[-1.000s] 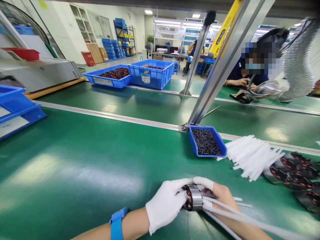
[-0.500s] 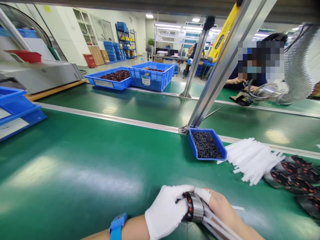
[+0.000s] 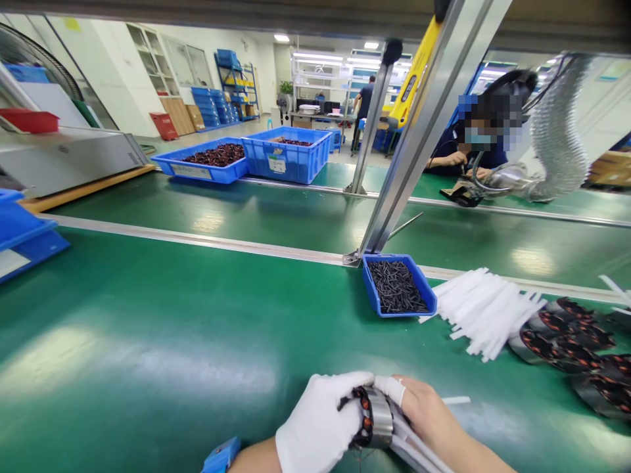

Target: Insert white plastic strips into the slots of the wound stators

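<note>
Near the bottom edge, my left hand [image 3: 318,420], in a white glove, is closed around a motor stator [image 3: 381,418] with a steel body and copper windings in black insulation. My right hand [image 3: 428,410] is closed at the stator's other side, its thumb in a white finger cot against the top rim. White plastic strips [image 3: 413,445] run from the stator's right side beneath my right palm. The fingers under that hand are hidden. Thin wires hang below the stator. One loose white strip [image 3: 457,400] lies just beyond my right hand.
A blue bin [image 3: 400,289] of short black tubes stands ahead, beside a pile of white strips [image 3: 486,312]. Several stators [image 3: 566,338] sit at the right. A metal post [image 3: 417,131] rises behind the bin. Across the bench, a co-worker [image 3: 488,141] sits near a ribbed duct [image 3: 562,131].
The view has shifted slightly, so the bench things sit further left. Both hands keep hold of the stator and strips, with little change in grip.
</note>
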`<action>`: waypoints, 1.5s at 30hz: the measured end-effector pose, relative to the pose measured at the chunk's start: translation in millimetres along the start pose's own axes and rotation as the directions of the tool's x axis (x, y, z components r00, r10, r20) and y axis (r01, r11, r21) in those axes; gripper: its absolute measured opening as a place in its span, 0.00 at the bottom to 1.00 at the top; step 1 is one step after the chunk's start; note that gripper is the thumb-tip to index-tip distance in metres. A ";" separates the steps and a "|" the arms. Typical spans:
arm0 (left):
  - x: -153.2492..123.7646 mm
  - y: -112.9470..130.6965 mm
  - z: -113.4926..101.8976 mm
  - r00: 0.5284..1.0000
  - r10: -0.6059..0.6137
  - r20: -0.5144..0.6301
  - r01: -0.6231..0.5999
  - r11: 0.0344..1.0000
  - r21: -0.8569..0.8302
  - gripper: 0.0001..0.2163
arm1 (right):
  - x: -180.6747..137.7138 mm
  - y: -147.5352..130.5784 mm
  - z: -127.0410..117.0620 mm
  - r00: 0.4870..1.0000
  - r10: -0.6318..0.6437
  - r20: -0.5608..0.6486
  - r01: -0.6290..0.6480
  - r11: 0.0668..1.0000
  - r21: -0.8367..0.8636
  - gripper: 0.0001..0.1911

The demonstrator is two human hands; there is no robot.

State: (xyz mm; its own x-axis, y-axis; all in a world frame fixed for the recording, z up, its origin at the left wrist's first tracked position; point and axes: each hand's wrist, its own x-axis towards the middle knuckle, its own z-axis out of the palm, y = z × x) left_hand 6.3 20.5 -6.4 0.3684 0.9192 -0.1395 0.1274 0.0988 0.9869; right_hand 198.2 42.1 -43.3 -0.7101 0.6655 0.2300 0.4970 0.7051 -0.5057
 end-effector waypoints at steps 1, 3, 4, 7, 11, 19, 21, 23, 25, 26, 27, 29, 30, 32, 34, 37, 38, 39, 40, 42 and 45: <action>0.2 0.5 -0.2 1.000 0.004 0.004 -0.004 1.000 -0.006 0.12 | 0.2 -0.6 -0.4 1.000 -0.008 -0.006 0.008 1.000 -0.004 0.16; 0.7 1.3 -0.7 1.000 0.013 0.012 -0.013 1.000 -0.009 0.12 | 1.1 -1.6 -1.5 1.000 -0.022 -0.010 0.022 1.000 -0.010 0.17; 1.0 1.4 -0.9 1.000 0.016 0.014 -0.016 1.000 -0.003 0.12 | 1.7 -2.0 -2.0 1.000 -0.029 -0.010 0.029 0.999 -0.016 0.17; 2.0 0.2 -1.2 1.000 0.024 0.010 -0.025 0.999 0.034 0.13 | 3.8 -2.8 -4.1 1.000 -0.025 0.000 0.025 0.999 -0.027 0.17; 2.2 -4.3 -1.9 1.000 0.006 0.000 -0.005 0.996 0.094 0.14 | 6.6 -3.9 -6.6 1.000 -0.016 0.002 0.016 1.000 -0.017 0.18; 3.0 -12.8 -6.5 0.998 -0.066 0.000 0.066 0.998 0.014 0.17 | 14.9 -12.2 -14.3 0.999 0.026 0.044 -0.024 0.999 -0.045 0.15; 4.8 -17.4 -8.5 0.995 -0.099 0.017 0.101 0.988 -0.117 0.15 | 15.2 -7.1 -32.5 0.997 0.067 0.044 -0.065 0.997 -0.030 0.12; 7.8 -23.6 -11.4 0.989 -0.136 0.054 0.145 0.953 -0.265 0.16 | 10.1 8.3 -59.8 0.987 0.149 -0.061 -0.152 0.987 -0.048 0.11; 12.0 -29.5 -15.6 0.983 -0.163 0.083 0.182 0.918 -0.352 0.17 | -1.3 33.5 -90.2 0.911 0.273 -0.310 -0.327 0.935 -0.135 0.10; 14.3 -31.3 -18.0 0.982 -0.167 0.092 0.189 0.914 -0.360 0.17 | -8.5 48.1 -104.1 0.841 0.341 -0.419 -0.456 0.864 -0.212 0.10; 16.4 -31.7 -20.4 0.981 -0.168 0.097 0.191 0.918 -0.348 0.17 | -15.9 62.7 -115.8 0.805 0.371 -0.463 -0.517 0.821 -0.241 0.11; 18.5 -26.8 -24.1 0.980 -0.162 0.112 0.190 0.931 -0.312 0.16 | -28.6 88.6 -130.7 0.771 0.407 -0.491 -0.582 0.762 -0.283 0.12; 18.1 -21.5 -24.9 0.979 -0.169 0.114 0.196 0.935 -0.295 0.16 | -32.9 98.6 -133.8 0.776 0.416 -0.475 -0.586 0.753 -0.299 0.13; 14.2 -7.0 -23.6 0.976 -0.202 0.079 0.217 0.929 -0.301 0.17 | -37.0 111.6 -133.3 0.798 0.425 -0.427 -0.575 0.748 -0.330 0.13; 8.0 8.3 -19.4 0.968 -0.250 0.022 0.241 0.902 -0.358 0.20 | -36.7 116.9 -128.9 0.825 0.426 -0.371 -0.549 0.758 -0.352 0.15; 1.4 22.5 -12.6 0.945 -0.328 0.010 0.295 0.835 -0.465 0.29 | -34.2 115.6 -126.3 0.848 0.418 -0.325 -0.520 0.776 -0.357 0.16; 1.0 23.8 -11.4 0.939 -0.344 0.022 0.310 0.815 -0.489 0.30 | -33.8 113.5 -127.2 0.852 0.416 -0.318 -0.513 0.783 -0.350 0.15; 1.3 23.6 -11.0 0.937 -0.348 0.031 0.315 0.802 -0.508 0.30 | -33.6 110.6 -128.6 0.855 0.414 -0.312 -0.508 0.791 -0.340 0.14; 2.2 22.3 -11.4 0.939 -0.343 0.036 0.309 0.792 -0.526 0.29 | -33.5 106.8 -129.8 0.858 0.414 -0.306 -0.503 0.800 -0.328 0.13; 4.9 17.7 -14.0 0.945 -0.323 0.053 0.296 0.776 -0.557 0.24 | -32.3 95.8 -130.0 0.866 0.414 -0.279 -0.489 0.819 -0.300 0.11; 7.9 11.3 -19.6 0.946 -0.312 0.086 0.299 0.742 -0.600 0.20 | -25.5 70.2 -120.0 0.909 0.373 -0.187 -0.403 0.902 -0.156 0.09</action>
State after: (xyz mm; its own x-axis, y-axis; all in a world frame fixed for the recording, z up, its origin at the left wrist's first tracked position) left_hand -7.4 36.4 5.2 0.3883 0.8061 -0.4466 -0.3479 0.5770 0.7390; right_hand 311.1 104.0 15.1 -0.3665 0.9137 0.1755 0.8120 0.4062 -0.4190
